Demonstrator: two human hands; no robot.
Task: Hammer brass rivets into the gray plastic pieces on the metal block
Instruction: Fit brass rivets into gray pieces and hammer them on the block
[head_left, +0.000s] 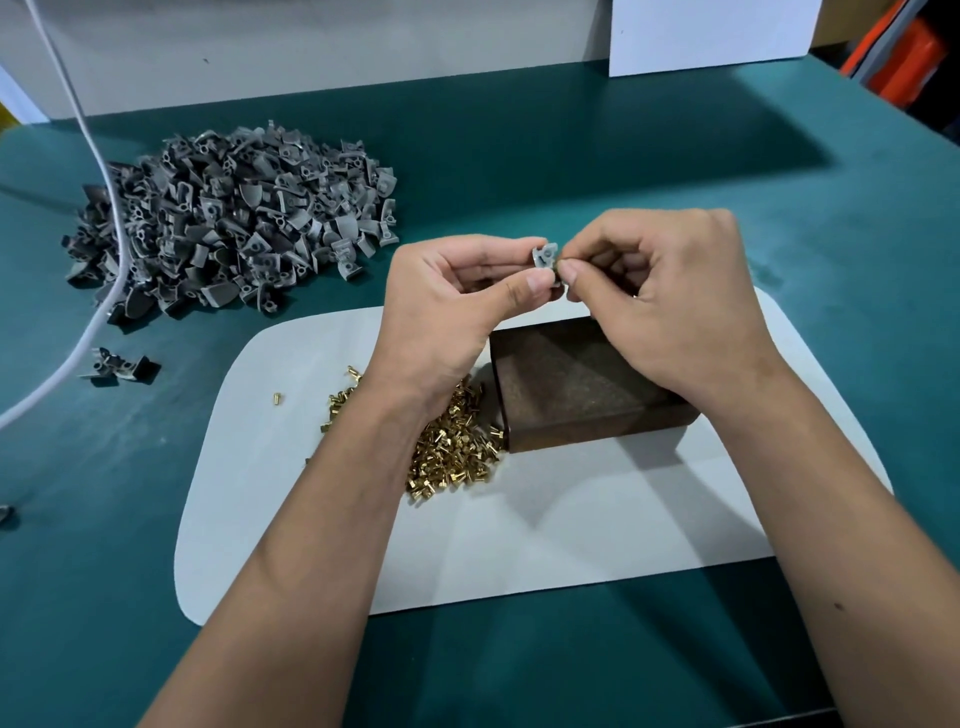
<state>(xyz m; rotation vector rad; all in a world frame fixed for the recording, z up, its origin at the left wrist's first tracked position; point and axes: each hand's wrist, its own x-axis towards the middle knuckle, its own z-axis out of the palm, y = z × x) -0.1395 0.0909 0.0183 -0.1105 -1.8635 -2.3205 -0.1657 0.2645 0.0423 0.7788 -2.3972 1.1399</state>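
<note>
My left hand pinches a small gray plastic piece between thumb and fingers, held up above the far edge of the dark metal block. My right hand pinches a brass rivet against the piece's right side; the rivet is mostly hidden by my fingertips. A heap of loose brass rivets lies on the white mat left of the block, partly under my left wrist. A big pile of gray plastic pieces sits at the far left. No hammer is in view.
A white cable runs across the gray pile toward the left edge. A few stray gray pieces lie on the green table. One lone rivet rests on the mat. A white box stands at the back.
</note>
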